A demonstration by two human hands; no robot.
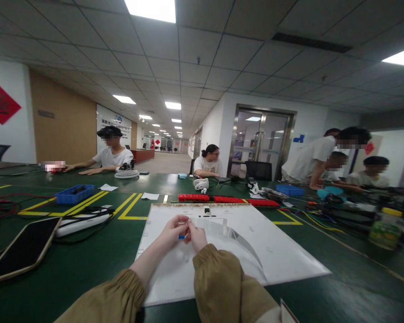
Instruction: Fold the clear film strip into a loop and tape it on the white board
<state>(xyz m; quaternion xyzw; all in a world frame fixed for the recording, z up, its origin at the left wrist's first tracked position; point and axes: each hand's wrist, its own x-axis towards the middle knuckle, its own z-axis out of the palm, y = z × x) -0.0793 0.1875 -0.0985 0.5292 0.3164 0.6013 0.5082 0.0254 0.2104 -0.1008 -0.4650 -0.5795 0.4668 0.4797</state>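
Note:
My left hand [173, 230] and my right hand [197, 235] meet over a white sheet [283, 251] lying on the green table [97, 255]. Both hands pinch the end of a flat translucent ribbon strip [218, 228], which curves away to the right across the sheet. A small blue bit [182, 236] shows between my fingers at the strip's end. Tan sleeves cover both forearms. A tiny dark part [207, 210] lies on the sheet's far edge.
A phone [23, 249] and a white power strip [82, 223] lie at left, a blue tray [74, 194] beyond. Red strips [229, 198] sit behind the sheet. Cables and a bottle [385, 231] crowd the right. Several other people sit or lean at the table's far side.

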